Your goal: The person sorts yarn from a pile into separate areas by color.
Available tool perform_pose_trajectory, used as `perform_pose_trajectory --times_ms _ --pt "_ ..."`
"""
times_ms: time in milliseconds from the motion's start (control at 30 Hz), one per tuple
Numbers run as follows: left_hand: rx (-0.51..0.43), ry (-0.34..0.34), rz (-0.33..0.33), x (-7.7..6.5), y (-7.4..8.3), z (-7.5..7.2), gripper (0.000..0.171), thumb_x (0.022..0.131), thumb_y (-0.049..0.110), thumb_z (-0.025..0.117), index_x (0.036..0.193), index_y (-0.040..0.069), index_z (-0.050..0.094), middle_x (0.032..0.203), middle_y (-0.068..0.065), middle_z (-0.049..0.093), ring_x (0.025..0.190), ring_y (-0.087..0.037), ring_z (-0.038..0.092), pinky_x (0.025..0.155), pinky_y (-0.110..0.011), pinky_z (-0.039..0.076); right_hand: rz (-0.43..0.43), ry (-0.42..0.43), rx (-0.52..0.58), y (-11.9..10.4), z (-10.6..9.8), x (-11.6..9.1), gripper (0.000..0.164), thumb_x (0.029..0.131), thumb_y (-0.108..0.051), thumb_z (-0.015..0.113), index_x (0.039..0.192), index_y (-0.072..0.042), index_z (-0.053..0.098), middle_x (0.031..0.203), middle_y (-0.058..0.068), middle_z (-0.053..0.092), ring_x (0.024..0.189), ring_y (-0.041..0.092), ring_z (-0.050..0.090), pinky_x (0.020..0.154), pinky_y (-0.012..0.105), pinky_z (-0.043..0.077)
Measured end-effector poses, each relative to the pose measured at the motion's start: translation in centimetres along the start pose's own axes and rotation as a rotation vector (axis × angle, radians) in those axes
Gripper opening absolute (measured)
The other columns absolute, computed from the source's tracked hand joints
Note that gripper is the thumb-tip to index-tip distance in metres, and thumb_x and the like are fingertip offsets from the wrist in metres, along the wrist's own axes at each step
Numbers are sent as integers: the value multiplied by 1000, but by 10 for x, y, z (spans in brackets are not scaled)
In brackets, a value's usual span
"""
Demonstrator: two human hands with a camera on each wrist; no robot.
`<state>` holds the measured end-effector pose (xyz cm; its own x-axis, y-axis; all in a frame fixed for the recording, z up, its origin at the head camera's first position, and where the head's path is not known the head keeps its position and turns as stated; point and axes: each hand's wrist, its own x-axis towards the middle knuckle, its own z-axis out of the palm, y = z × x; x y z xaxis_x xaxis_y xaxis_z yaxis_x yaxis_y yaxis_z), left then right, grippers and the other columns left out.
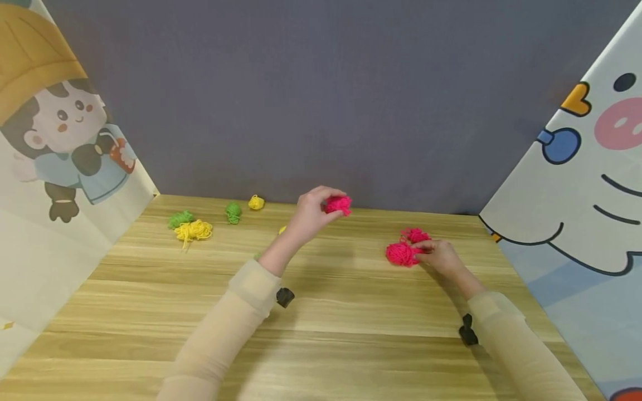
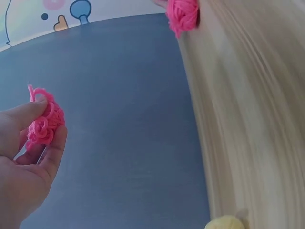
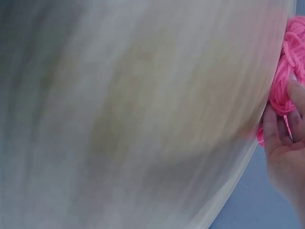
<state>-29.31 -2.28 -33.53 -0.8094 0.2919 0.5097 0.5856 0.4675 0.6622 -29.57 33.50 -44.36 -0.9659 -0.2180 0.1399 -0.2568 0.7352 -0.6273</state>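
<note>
My left hand [image 1: 309, 216] pinches a small pink ball of yarn [image 1: 339, 205] between thumb and fingers, raised over the back of the table. Loose loops stick out of that yarn [image 2: 46, 119] in the left wrist view. On the right, my right hand [image 1: 442, 258] grips a larger pink ball of yarn [image 1: 401, 254] low at the tabletop. Thumb and fingers lie around its strands [image 3: 286, 86] in the right wrist view. Just behind it is another pink yarn bundle [image 1: 415, 234], partly hidden.
At the back left of the wooden table [image 1: 351, 345] lie green yarn [image 1: 180, 219], a loose yellow yarn bundle [image 1: 194, 230], a green ball [image 1: 233, 212] and a yellow ball [image 1: 256, 202]. More yellow yarn [image 1: 282, 229] peeks out behind my left arm. A grey panel [image 1: 321, 100] stands behind.
</note>
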Motion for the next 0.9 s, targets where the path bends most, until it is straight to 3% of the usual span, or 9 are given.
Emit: perform_pose_trajectory --times_ms 133,367,500,733,900 --pt "-20 -5 -28 3 -1 9 32 79 14 77 110 10 69 110 -5 65 89 -15 62 71 -18 53 -33 -1 5 1 -2 -1 23 78 -19 76 95 -5 74 91 14 71 80 11 62 64 19 51" --pt "-72 -16 -52 8 -2 25 34 79 11 76 113 9 68 111 -6 64 89 -17 63 71 -16 53 28 -4 -119 -2 -2 3 23 80 -11 74 101 -3 72 100 16 70 88 21 62 73 28 50" --pt "-98 -12 -63 11 -2 33 35 80 11 76 113 9 67 112 -7 64 87 -17 63 70 -15 52 15 -1 -170 -6 -6 3 23 80 -12 74 101 -4 72 102 17 70 90 24 61 76 35 48" --pt "-172 -14 -74 15 -3 50 36 79 10 76 113 6 66 112 -10 64 92 -20 63 72 -14 52 -9 11 -144 -6 -10 -1 23 80 -11 74 101 -2 71 102 18 69 94 32 62 83 48 51" --pt "-171 -48 -90 17 -1 66 36 80 12 75 114 7 66 112 -9 63 96 -20 62 72 -12 52 -30 15 -119 -4 -11 -4 22 79 -8 75 99 0 70 99 18 68 94 35 63 84 52 51"
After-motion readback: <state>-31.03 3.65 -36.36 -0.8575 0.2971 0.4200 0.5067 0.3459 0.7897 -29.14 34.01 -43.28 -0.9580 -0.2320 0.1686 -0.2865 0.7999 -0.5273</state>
